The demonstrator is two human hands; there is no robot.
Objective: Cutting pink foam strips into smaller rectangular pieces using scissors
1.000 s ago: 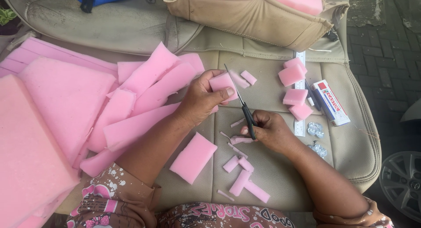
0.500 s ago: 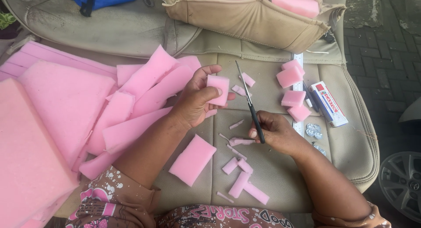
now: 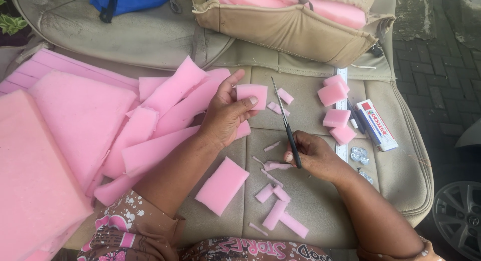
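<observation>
My left hand (image 3: 226, 113) holds a small pink foam block (image 3: 252, 95) up between thumb and fingers, above the beige seat cushion (image 3: 310, 211). My right hand (image 3: 313, 154) grips black-handled scissors (image 3: 285, 123) with the blades pointing up and away, just right of the block and apart from it. Thin pink foam offcuts (image 3: 278, 165) lie on the cushion under and below my right hand. A larger pink foam rectangle (image 3: 222, 185) lies near my left forearm.
Big pink foam sheets and strips (image 3: 75, 125) pile up at the left. Cut foam blocks (image 3: 334, 118), a ruler (image 3: 342, 108), a small white and red box (image 3: 377, 124) and foil bits (image 3: 358, 154) lie at the right. A foam-stuffed beige cover (image 3: 285, 25) sits behind; a wheel (image 3: 460, 217) shows lower right.
My left hand has lifted the foam block away from the scissors and turned it upright. The scissors have swung off the block, and my right hand has drifted slightly right.
</observation>
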